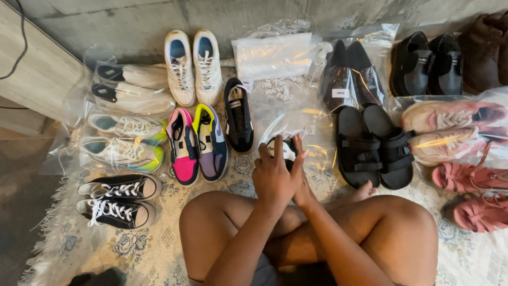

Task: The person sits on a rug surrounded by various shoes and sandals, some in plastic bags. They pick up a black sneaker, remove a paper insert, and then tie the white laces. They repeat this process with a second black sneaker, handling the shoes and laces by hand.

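Gripping a black low-top sneaker with white tongue in both hands: our left hand wraps its heel, fingers curled tight; our right hand sits mostly hidden behind, above the patterned rug, beside its black mate.

I sit cross-legged with both forearms reaching forward between my knees, my left hand curled with fingers up, my right hand tucked just behind it.

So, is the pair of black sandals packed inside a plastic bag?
No, the black sandals lie bare on the rug, while the black pointed shoes behind them are in a clear bag.
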